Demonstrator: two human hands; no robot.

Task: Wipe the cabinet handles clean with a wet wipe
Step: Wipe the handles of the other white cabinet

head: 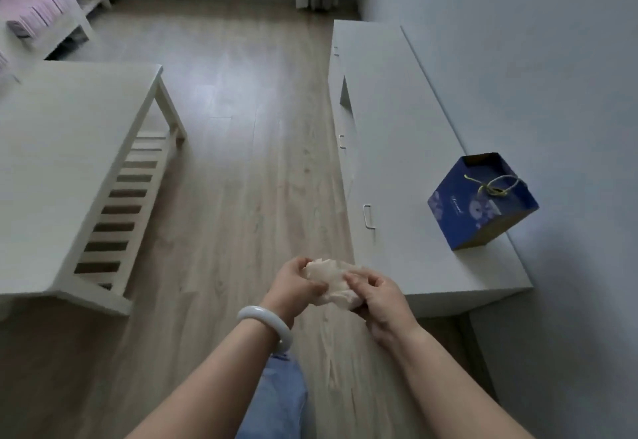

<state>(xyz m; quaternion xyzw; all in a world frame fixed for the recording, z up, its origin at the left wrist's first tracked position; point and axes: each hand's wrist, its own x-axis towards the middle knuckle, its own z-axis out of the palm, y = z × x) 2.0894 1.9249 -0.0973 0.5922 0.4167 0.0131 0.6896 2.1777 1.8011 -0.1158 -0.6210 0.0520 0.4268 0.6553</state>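
Both hands meet at mid-frame, over the wood floor [241,169] just off the near end of the low white cabinet [407,148]. Left hand [293,286], white bangle [266,324] on its wrist, has fingers curled round the left side of a crumpled wet wipe [331,281]; right hand [383,297] pinches the right side, fingertips on top. Wipe bunched between them, off every surface. Cabinet handles on the front face: nearest handle [368,216], another handle [341,142] further along, neither touched. Blue gift bag [480,204] sits on the cabinet top by the wall edge. White slatted table [69,148] at left.
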